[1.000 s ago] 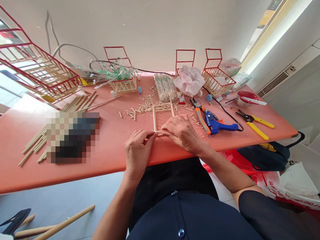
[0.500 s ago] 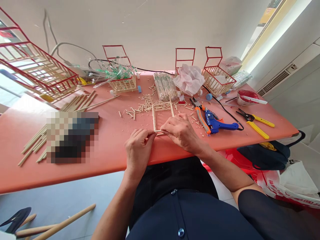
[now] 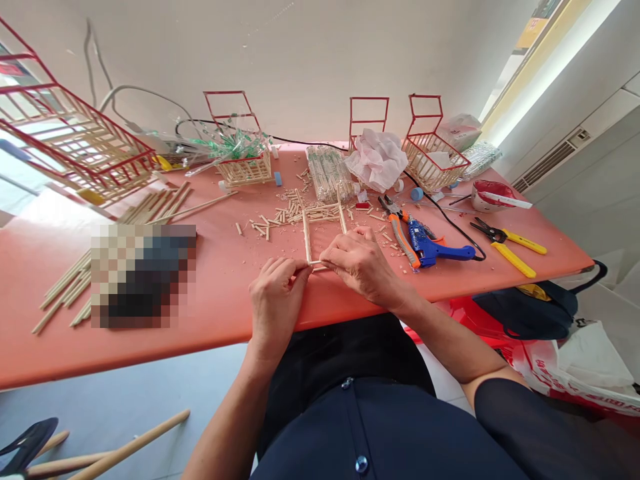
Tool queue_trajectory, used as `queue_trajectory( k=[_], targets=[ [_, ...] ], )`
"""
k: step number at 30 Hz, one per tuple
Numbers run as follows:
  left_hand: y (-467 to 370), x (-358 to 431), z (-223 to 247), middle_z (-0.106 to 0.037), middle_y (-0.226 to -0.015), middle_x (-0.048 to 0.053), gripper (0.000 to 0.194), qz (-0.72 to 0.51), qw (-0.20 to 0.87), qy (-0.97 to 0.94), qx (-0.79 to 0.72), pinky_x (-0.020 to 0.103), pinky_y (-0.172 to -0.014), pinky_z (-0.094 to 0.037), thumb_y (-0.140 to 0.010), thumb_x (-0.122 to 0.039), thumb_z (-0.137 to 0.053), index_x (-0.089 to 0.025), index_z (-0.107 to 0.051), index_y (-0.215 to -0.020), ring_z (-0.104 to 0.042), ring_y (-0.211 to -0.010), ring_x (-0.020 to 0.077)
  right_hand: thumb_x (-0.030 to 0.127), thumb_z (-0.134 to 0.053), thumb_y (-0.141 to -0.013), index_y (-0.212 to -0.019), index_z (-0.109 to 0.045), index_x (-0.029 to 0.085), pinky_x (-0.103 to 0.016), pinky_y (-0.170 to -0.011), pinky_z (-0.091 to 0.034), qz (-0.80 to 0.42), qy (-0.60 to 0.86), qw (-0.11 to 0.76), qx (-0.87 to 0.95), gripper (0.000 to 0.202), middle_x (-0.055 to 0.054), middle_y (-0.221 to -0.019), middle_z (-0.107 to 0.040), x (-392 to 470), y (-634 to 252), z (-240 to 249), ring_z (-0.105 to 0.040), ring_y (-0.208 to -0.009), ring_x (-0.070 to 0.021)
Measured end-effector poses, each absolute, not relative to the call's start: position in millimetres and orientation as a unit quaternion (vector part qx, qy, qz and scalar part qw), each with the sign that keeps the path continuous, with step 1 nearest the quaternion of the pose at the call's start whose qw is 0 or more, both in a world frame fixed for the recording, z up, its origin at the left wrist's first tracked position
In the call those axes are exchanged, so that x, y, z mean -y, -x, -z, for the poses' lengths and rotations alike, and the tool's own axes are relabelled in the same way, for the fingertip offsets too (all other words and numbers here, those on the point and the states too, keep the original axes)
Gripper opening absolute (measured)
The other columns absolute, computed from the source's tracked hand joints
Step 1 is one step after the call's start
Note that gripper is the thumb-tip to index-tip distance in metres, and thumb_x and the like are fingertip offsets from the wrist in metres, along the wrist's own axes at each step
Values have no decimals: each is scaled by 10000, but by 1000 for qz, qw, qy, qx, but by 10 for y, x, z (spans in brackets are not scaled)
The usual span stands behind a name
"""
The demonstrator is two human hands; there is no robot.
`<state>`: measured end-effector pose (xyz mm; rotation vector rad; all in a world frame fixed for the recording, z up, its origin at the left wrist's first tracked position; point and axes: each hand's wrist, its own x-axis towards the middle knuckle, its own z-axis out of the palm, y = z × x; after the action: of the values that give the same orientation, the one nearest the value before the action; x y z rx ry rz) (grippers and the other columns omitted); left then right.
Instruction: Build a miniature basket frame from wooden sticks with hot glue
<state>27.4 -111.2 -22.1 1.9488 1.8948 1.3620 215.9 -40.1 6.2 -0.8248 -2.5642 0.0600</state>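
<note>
A small frame of pale wooden sticks [image 3: 307, 235] lies on the pink table, its near end between my hands. My left hand [image 3: 279, 288] pinches the frame's near left corner with thumb and index finger. Fingers bent together, my right hand [image 3: 356, 260] grips the near crosspiece a little to the right and hides the near right corner. Beyond the frame are cut stick pieces [image 3: 285, 215] and a plastic-wrapped bundle of sticks [image 3: 327, 175].
On the pink table [image 3: 220, 293], pliers [image 3: 403, 237], a blue glue gun [image 3: 433, 250] and yellow-handled cutters [image 3: 515, 250] lie right. Long sticks [image 3: 65, 287] and a blurred dark object [image 3: 150, 280] lie left. Stick baskets [image 3: 245, 170] and a red-stained cup [image 3: 487, 197] stand farther back.
The view has shifted very slightly. Both hands keep their hold on the frame, with no clear movement.
</note>
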Motion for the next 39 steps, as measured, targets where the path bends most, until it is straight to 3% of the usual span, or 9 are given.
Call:
queue_trajectory(
  k=[11, 18, 29, 39],
  targets=[
    [-274, 1089, 252, -752, -781, -11, 135, -471, 52, -636, -610, 278, -737, -497, -933, -160, -727, -214, -764, -815, -659, -737, 167, 232, -538, -1129, -1033, -740, 209, -385, -1007, -259, -14, 285, 242, 927, 225, -41, -989, -768, 387, -2169, -35, -608, -963, -194],
    [-278, 1097, 278, -748, -759, -27, 144, -482, 74, -620, -614, 268, -709, -492, -917, -149, -741, -222, -771, -796, -649, -707, 154, 321, -595, -1117, -1207, -731, 205, -402, -1056, -268, -28, 276, 268, 923, 200, -65, -1148, -816, 382, -2197, -18, -670, -1063, -214],
    [-280, 1107, 275, -766, -802, -10, 96, -475, -1, -646, -598, 275, -729, -514, -916, -119, -786, -195, -764, -863, -667, -736, 168, 356, -599, -1115, -1066, -731, 211, -391, -997, -270, -16, 289, 280, 915, 203, -39, -1044, -815, 398, -2210, -28, -639, -989, -205],
    [-294, 1097, 271, -766, -793, -12, 133, -463, -38, -662, -588, 287, -735, -516, -916, -94, -782, -201, -744, -848, -670, -733, 178, 277, -557, -1128, -1062, -744, 238, -397, -1009, -264, 0, 301, 257, 918, 203, -25, -1038, -811, 421, -2192, -56, -616, -991, -200]
  ],
)
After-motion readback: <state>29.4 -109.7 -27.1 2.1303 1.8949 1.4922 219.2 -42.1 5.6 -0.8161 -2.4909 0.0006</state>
